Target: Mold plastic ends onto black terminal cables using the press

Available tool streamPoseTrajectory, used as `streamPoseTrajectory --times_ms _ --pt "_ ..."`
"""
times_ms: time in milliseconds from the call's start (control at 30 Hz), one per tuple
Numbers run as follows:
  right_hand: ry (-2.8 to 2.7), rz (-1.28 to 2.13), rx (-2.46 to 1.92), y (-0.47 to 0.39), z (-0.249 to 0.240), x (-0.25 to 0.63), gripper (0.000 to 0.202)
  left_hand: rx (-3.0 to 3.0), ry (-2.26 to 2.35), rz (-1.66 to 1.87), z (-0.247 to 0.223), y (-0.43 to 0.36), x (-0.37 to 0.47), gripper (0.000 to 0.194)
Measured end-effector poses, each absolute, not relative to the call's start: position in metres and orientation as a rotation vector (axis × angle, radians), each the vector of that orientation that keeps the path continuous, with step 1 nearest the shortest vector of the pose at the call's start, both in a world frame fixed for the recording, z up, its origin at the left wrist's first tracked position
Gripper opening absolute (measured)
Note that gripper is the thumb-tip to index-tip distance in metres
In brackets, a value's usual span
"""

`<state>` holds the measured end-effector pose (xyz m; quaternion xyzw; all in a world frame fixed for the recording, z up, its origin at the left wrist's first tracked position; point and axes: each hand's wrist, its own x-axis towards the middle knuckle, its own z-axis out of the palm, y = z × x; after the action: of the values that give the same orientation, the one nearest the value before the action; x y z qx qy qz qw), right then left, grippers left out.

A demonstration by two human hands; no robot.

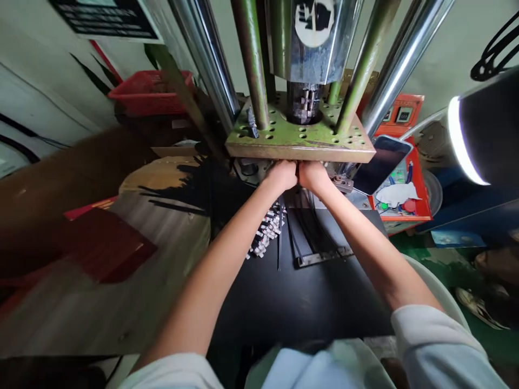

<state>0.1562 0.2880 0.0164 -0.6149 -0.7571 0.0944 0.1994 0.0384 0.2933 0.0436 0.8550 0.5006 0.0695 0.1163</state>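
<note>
My left hand and my right hand are side by side under the front edge of the green press plate. Both look closed, with knuckles almost touching. Whatever the fingers hold is hidden by the hands and the plate. Thin black cables hang below my right hand towards a metal strip on the black work surface. Beside my left forearm lies a pile of white connectors on dark cable ends. A bundle of black cables spreads out further left.
Steel columns and green posts rise around the press head. To the right are a phone, a red tray with small items and a bright lamp. A red basket stands back left.
</note>
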Motion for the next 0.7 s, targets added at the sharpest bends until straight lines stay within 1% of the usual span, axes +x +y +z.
streamPoseTrajectory --times_ms 67,167,200,233,300,333,400,500,567,600,633,700 --pt "-2.175 0.305 -1.73 0.272 0.033 0.157 0.033 2.514 1.403 0.255 0.049 0.27 0.022 0.046" --pt "-2.266 0.344 -1.636 0.217 0.057 0.177 0.035 2.54 1.37 0.424 0.047 0.199 -0.029 0.055" --pt "-2.301 0.359 -1.583 0.193 0.061 0.188 0.043 2.559 1.348 0.477 0.04 0.169 -0.051 0.054" --pt "-2.333 0.386 -1.536 0.168 0.061 0.201 0.04 2.574 1.332 0.511 0.031 0.137 -0.075 0.05" --pt "-2.394 0.476 -1.454 0.121 0.051 0.229 0.028 2.631 1.349 0.671 0.006 0.08 -0.12 0.046" --pt "-2.406 0.514 -1.428 0.101 0.042 0.24 0.027 2.691 1.381 0.731 -0.006 0.057 -0.139 0.045" --pt "-2.388 0.551 -1.414 0.073 0.022 0.256 0.023 2.833 1.427 0.668 -0.024 0.024 -0.165 0.048" --pt "-2.317 0.504 -1.464 0.046 -0.003 0.257 0.028 2.995 1.441 0.501 -0.029 0.001 -0.176 0.062" --pt "-2.289 0.47 -1.486 0.028 -0.014 0.248 0.031 3.041 1.444 0.456 -0.03 -0.006 -0.172 0.074" --pt "-2.286 0.451 -1.485 0.018 -0.018 0.243 0.031 3.027 1.477 0.46 -0.032 -0.011 -0.169 0.076" --pt "-2.279 0.41 -1.486 0.006 -0.021 0.239 0.03 2.976 1.548 0.5 -0.035 -0.016 -0.167 0.072" --pt "-2.241 0.263 -1.513 -0.021 -0.027 0.236 0.029 2.791 1.723 0.667 -0.047 -0.029 -0.162 0.057"
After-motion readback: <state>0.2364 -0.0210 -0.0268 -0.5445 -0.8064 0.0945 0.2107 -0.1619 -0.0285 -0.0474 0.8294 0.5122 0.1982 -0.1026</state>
